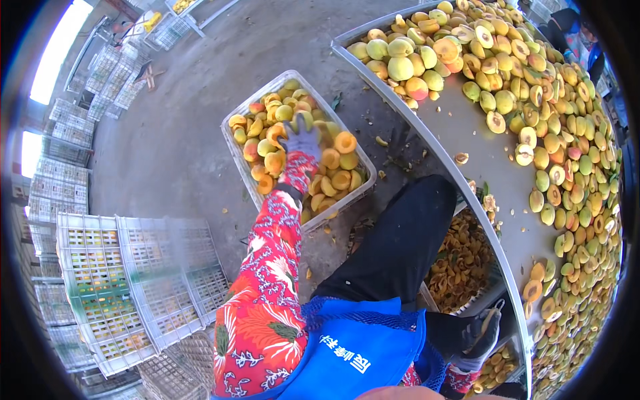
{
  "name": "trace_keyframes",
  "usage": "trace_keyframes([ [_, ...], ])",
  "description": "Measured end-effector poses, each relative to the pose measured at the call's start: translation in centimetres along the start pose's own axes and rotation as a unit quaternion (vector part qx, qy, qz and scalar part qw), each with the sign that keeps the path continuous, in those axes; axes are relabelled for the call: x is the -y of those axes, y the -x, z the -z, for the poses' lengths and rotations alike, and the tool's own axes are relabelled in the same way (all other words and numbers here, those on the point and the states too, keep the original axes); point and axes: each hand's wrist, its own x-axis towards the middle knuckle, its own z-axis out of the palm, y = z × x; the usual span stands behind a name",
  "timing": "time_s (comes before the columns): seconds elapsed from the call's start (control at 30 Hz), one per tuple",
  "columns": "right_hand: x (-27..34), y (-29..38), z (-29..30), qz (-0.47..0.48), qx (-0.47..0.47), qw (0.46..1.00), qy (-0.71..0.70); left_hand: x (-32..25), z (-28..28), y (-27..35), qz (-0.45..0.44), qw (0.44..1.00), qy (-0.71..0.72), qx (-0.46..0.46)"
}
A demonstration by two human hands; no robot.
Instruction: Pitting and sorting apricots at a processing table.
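My left hand (pixel 303 139), in a greyish-purple glove, is over a white plastic crate (pixel 370 176) on the floor. Its fingers are spread on the halved yellow stone fruit (pixel 275 162) inside, which look like peaches or apricots. Nothing shows in its grasp, though the palm side is hidden. At the lower right, below the metal table's edge, my gloved right hand (pixel 477 332) is closed around a small hand tool (pixel 487 320) with a looped metal tip. Heaped on the metal sorting table (pixel 487 175) to my right are many cut fruit halves (pixel 570 165), mostly showing pits or red-brown centres.
Under the table's rim stands a container of brownish fruit scraps (pixel 457 260), with more fruit pieces (pixel 495 370) below it. Stacked plastic crates (pixel 145 280) rise at my left. Leaves and scraps (pixel 395 162) litter the concrete floor (pixel 165 130). Another person (pixel 580 45) is across the table.
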Motion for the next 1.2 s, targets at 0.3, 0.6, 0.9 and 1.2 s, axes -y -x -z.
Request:
trace_keyframes([
  [0.3, 0.6, -0.3, -1.6, 0.113, -0.038, 0.984, 0.131, 6.9, -5.6, -12.7, -0.009, 0.99, 0.127, -0.068],
  [0.6, 4.8, -2.9, 0.9, 0.197, -0.092, 0.835, 0.505, 10.9, -9.4, -13.8, 0.098, 0.976, 0.124, -0.147],
  [0.9, 7.8, -12.5, -3.3, 0.357, 0.041, 0.66, 0.66, -5.4, 0.8, 12.3, -0.1, 0.894, 0.426, 0.1],
  [1.2, 7.3, -13.2, -2.1, 0.35, 0.007, 0.685, 0.639, -12.7, -12.5, 14.1, -0.027, 0.864, 0.349, 0.361],
])
